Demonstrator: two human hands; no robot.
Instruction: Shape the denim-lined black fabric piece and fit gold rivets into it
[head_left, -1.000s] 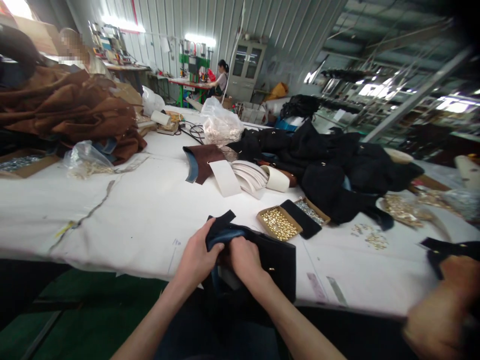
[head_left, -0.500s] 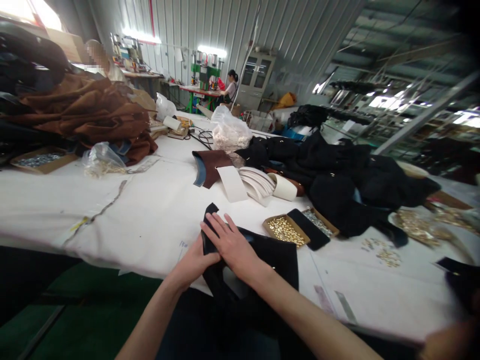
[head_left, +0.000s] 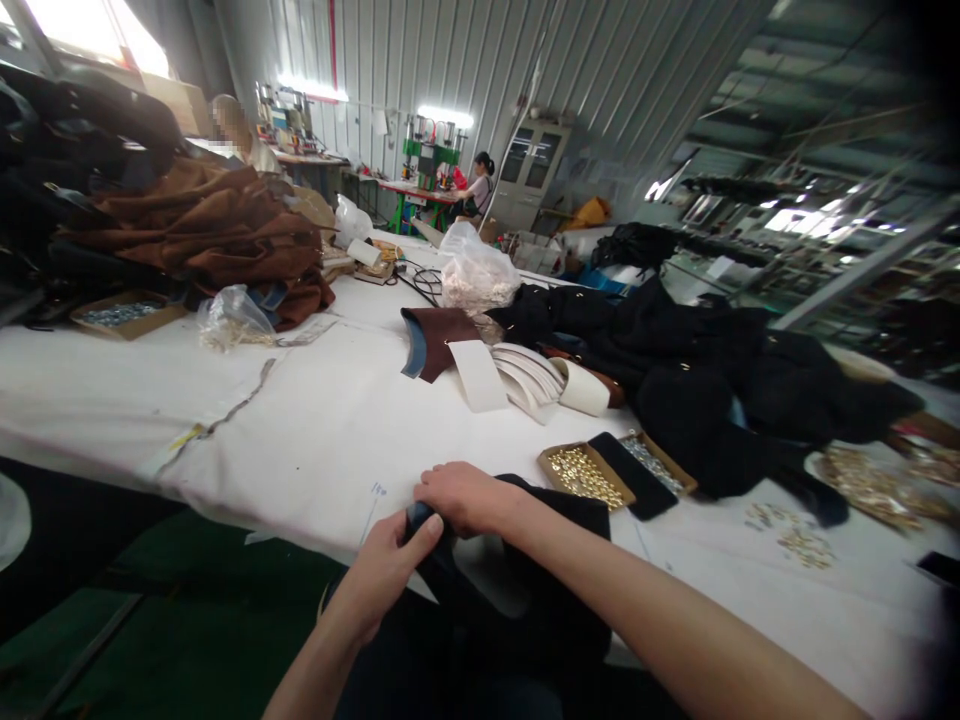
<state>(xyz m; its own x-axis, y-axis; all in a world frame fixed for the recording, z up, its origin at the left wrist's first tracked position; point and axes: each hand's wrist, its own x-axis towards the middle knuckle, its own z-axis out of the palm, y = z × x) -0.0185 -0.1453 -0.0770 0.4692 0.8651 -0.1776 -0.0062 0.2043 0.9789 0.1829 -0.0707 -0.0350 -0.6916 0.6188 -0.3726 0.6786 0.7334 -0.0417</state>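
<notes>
A black fabric piece (head_left: 551,560) lies over the near edge of the white table (head_left: 322,420) and hangs toward my lap. My left hand (head_left: 382,575) pinches its left corner, thumb on top. My right hand (head_left: 465,497) is curled over the same corner, fingers closed on the cloth. Just beyond sits a shallow cardboard tray of gold rivets (head_left: 585,475), with a black cloth strip (head_left: 630,488) and a tray of silver rivets (head_left: 660,465) beside it.
A heap of black garments (head_left: 705,370) fills the right side. Brown garments (head_left: 210,235) pile at the left. White and brown cut pieces (head_left: 517,375) and a clear bag of hardware (head_left: 472,275) lie mid-table. Loose rivets (head_left: 795,540) scatter at the right. People work far behind.
My right hand went from lying flat with fingers spread on the cloth to curled on its corner. Both hands and the corner moved nearer the table edge. The view shifted left.
</notes>
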